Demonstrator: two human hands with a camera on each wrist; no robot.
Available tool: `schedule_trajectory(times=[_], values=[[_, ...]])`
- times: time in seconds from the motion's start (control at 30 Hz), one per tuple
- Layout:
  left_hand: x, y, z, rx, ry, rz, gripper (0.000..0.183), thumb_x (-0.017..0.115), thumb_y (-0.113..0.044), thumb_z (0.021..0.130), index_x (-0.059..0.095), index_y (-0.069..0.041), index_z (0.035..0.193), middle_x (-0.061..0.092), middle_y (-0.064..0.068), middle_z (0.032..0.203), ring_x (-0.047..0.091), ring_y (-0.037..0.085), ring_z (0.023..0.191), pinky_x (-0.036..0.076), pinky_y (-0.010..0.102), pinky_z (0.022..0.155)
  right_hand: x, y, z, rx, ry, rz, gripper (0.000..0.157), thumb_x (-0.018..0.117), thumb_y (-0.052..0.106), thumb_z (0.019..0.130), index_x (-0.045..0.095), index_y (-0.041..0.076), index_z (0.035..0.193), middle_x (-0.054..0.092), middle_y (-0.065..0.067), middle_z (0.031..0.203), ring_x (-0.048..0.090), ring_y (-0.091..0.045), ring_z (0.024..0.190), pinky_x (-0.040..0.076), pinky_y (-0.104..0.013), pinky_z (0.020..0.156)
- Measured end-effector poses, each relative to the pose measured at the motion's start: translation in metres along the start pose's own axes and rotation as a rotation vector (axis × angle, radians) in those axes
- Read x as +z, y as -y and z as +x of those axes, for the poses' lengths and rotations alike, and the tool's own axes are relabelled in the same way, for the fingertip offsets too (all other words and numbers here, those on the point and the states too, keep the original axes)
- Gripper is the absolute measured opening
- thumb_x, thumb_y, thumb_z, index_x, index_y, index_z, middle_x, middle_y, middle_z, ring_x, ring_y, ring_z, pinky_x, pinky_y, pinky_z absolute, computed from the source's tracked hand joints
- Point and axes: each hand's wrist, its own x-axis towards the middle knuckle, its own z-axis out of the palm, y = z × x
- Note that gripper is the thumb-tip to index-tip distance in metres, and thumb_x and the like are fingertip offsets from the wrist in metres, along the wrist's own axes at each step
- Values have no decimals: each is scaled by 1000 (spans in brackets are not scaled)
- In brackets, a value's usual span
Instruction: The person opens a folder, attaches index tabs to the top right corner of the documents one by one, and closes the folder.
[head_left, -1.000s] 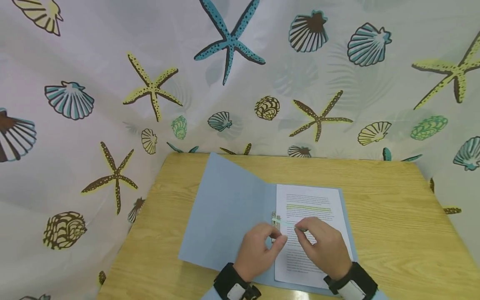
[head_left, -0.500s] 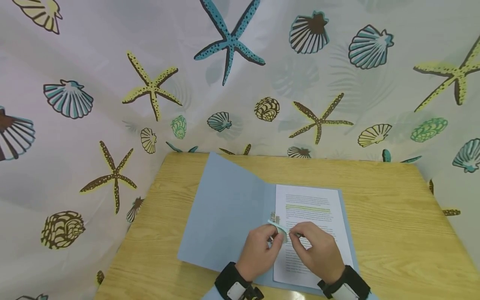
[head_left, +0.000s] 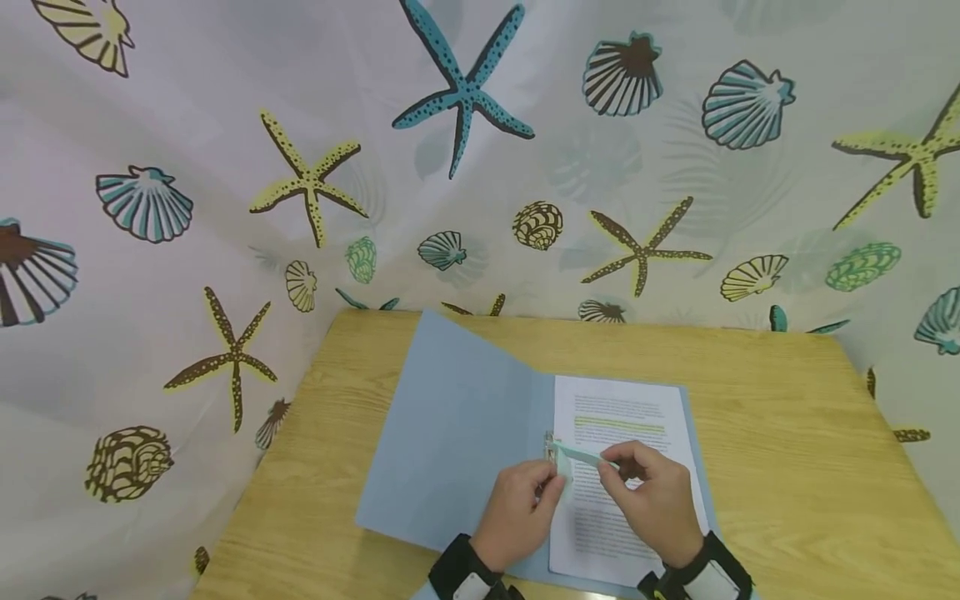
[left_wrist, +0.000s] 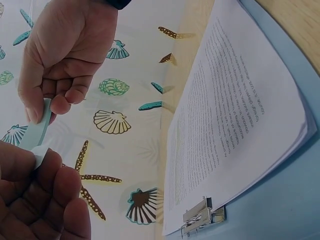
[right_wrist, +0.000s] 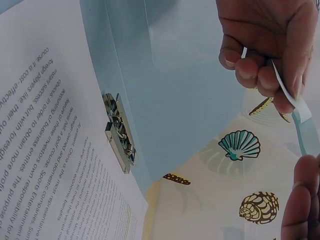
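A narrow pale green strip (head_left: 579,454) stretches between my two hands over the printed pages (head_left: 600,542). My left hand (head_left: 517,512) pinches its left end between thumb and fingertips, where a white piece (right_wrist: 300,106) shows in the right wrist view. The other end is pinched by my right hand (head_left: 656,500). In the left wrist view the green strip (left_wrist: 37,131) runs straight from one set of fingertips to the other. Below lies a blue folder (head_left: 457,433), opened out, with the pages on its right side. A metal clip (right_wrist: 119,134) sits at their left edge.
The folder lies on a wooden table (head_left: 795,433), its left cover standing up at a slant. Behind and beside the table hangs a white cloth (head_left: 495,200) printed with shells and starfish. One line (head_left: 618,423) on the top page is highlighted yellow-green.
Half a second ago my hands were closer together and the strip was bowed. Since then my right hand has moved to the right, drawing the strip straighter. The folder and pages stay put.
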Motion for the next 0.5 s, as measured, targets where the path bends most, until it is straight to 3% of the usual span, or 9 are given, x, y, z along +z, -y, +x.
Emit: schedule_trajectory(times=[0.23, 0.5], values=[[-2, 1, -2, -16, 3, -33, 23, 50, -18, 98, 59, -12, 78, 45, -10, 63, 39, -1, 53, 34, 14, 44, -7, -7, 1, 12, -23, -31, 22, 72, -4, 72, 64, 13, 82, 67, 2, 78, 56, -6, 59, 48, -17, 51], [-2, 4, -5, -38, -8, -39, 25, 52, -18, 97, 51, -18, 72, 40, -10, 60, 36, 0, 51, 31, 16, 44, -19, -13, 4, 71, -56, -67, 22, 73, -3, 72, 64, 13, 83, 67, 2, 77, 57, -6, 57, 47, -15, 51]])
